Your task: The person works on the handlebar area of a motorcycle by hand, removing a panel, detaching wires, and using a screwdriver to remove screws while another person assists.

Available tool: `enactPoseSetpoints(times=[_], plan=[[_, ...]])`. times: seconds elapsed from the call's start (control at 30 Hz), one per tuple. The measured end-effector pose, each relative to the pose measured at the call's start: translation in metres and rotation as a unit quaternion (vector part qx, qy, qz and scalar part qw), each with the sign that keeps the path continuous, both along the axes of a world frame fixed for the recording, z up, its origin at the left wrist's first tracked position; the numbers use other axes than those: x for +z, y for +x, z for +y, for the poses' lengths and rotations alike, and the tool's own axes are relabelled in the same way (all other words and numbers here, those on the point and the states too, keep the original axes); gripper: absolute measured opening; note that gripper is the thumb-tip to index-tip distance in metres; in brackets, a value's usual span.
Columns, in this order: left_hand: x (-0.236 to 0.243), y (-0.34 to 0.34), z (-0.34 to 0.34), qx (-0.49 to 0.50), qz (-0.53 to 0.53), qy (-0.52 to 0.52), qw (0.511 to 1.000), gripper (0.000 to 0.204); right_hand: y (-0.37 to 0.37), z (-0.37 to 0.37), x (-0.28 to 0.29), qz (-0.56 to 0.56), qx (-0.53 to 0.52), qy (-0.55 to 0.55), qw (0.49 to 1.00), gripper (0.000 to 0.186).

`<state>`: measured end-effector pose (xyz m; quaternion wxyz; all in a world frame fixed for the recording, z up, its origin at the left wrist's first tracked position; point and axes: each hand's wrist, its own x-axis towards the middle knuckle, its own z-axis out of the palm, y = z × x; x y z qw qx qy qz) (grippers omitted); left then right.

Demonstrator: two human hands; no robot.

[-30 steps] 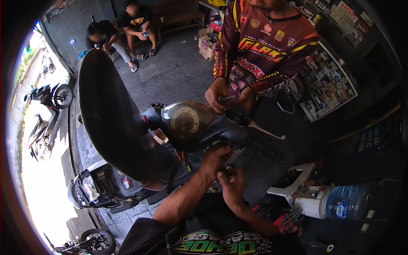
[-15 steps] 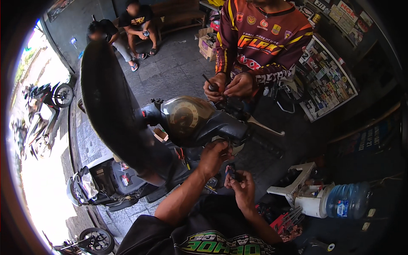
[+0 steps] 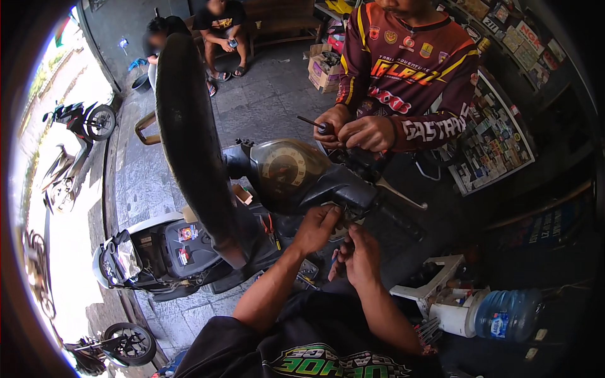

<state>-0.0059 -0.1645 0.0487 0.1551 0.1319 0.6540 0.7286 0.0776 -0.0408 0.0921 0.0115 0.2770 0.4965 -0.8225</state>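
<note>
Below the scooter's handlebar cover [image 3: 340,189] my left hand [image 3: 318,228] is closed, thumb and fingers pinched together at the cover's lower edge. What they pinch is too small to make out. My right hand [image 3: 360,258] has its thumb and forefinger pinched beside the left fingertips. Its other fingers curl around a small dark item, mostly hidden in the palm. Just above sits the round speedometer [image 3: 283,170], and a brake lever [image 3: 403,194] juts out to the right. Across the handlebar, a co-worker's hands [image 3: 356,131] hold a dark tool with a thin shaft [image 3: 309,120].
The raised scooter seat [image 3: 189,138] stands tall at left of the handlebar. Orange-handled pliers [image 3: 270,228] lie below the dash. A water jug [image 3: 507,314] and white stand [image 3: 435,280] are at right. Two people sit by a bench [image 3: 287,25]; a cardboard box [image 3: 323,69] is behind.
My right hand has risen to meet the left at the cover's edge, its fingers now pinched. The left hand stays at the cover. The whole view has shifted slightly.
</note>
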Motion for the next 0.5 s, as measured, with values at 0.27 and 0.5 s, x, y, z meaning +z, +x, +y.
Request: enactPoseSetpoints(times=[0.27, 0.5], plan=[[0.019, 0.008, 0.0, 0.058, -0.013, 0.013, 0.998, 0.03, -0.012, -0.007, -0.009, -0.008, -0.053, -0.079, 0.995, 0.019], [0.01, 0.004, 0.003, 0.054, -0.101, 0.082, 0.99, 0.027, -0.019, -0.011, -0.004, 0.012, -0.073, -0.083, 0.994, 0.015]])
